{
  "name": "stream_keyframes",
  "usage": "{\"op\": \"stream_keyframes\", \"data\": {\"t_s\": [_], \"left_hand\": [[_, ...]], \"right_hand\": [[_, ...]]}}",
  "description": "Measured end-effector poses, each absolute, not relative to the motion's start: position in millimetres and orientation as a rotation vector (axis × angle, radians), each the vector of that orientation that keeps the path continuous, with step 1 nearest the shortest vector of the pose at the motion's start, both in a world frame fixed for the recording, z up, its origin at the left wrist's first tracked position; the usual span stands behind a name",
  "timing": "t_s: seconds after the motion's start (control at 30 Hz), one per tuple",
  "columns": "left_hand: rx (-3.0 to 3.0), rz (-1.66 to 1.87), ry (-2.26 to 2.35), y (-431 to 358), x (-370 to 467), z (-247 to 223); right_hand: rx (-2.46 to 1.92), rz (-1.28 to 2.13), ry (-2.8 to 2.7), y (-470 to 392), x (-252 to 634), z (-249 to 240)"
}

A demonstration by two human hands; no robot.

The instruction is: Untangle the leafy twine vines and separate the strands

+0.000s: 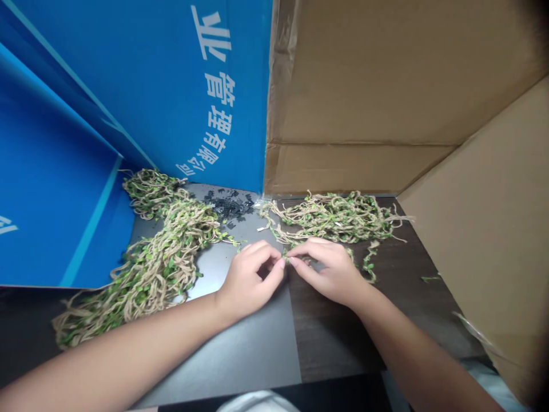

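My left hand (253, 278) and my right hand (329, 269) meet over the table, fingertips almost touching. Both pinch a short green bit of leafy twine garland (285, 257) between thumb and forefinger. Its details are mostly covered by the fingers. From beneath my right hand a leafy strand (369, 264) trails out on the dark wood. Behind that hand lies a tangled pile of beige twine garlands (338, 217) with small green leaves. To the left of my left hand spreads a larger heap of the same garlands (171, 257), reaching back to the blue panel.
Small flat black pieces (234, 209) are scattered at the back of the grey sheet (240, 355). Blue panels with white lettering (221, 91) wall off the left. Cardboard walls (364, 86) close in the back and right. A leaf scrap (430, 278) lies near the right edge.
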State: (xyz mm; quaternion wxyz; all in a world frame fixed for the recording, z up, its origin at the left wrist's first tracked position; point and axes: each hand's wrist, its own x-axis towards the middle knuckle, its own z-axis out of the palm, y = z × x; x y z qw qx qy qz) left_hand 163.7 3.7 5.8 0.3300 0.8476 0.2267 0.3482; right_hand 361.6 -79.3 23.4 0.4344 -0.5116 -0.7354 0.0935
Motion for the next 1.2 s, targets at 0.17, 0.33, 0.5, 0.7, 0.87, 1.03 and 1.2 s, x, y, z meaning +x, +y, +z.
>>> {"op": "stream_keyframes", "data": {"t_s": [0.17, 0.33, 0.5, 0.7, 0.87, 1.03, 1.2], "left_hand": [[2.219, 0.915, 0.587, 2.8, 164.3, 7.8], [2.215, 0.924, 0.563, 1.9, 164.1, 9.9], [2.221, 0.94, 0.585, 2.1, 164.4, 8.9], [2.273, 0.928, 0.593, 2.4, 164.3, 7.7], [2.361, 0.958, 0.567, 1.5, 162.7, 8.7], [2.406, 0.977, 0.54, 2.0, 163.1, 8.4], [2.464, 0.971, 0.546, 2.5, 164.3, 7.3]], "right_hand": [[-1.35, 0.303, -1.838, -78.9, 364.3, 21.6], [-1.362, 0.421, -1.803, -79.7, 365.7, 20.4], [-1.342, 0.319, -1.875, -80.7, 364.5, 21.3], [-1.337, 0.324, -1.864, -80.6, 363.4, 24.2], [-1.341, 0.342, -1.855, -81.7, 361.0, 25.5], [-1.342, 0.268, -1.919, -82.1, 361.7, 24.6], [-1.347, 0.135, -2.084, -84.4, 365.1, 28.9]]}}
